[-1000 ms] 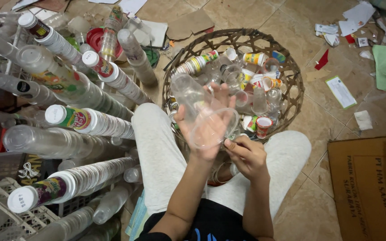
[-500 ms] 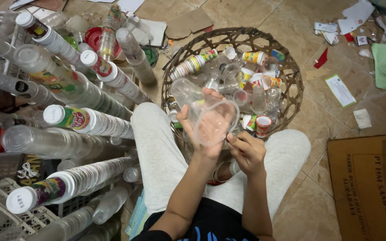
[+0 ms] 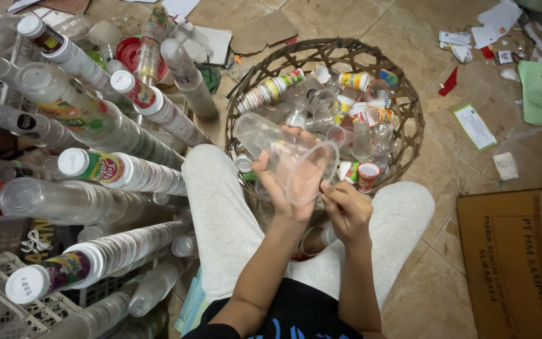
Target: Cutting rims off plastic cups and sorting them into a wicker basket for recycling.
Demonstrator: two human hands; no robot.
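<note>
Bare forearms, pale grey trousers, seemingly black top

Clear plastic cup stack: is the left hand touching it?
Touching. The head view shows the left hand wrapped around the clear plastic cup stack, fingers pressed against its wall above the woven basket.

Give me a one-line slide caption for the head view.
Seated person's left hand holds a clear plastic cup over a woven basket of cups; right hand touches its rim.

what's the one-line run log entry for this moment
left hand: holds clear plastic cup | right hand: at cup rim | woven basket: cups inside
</note>
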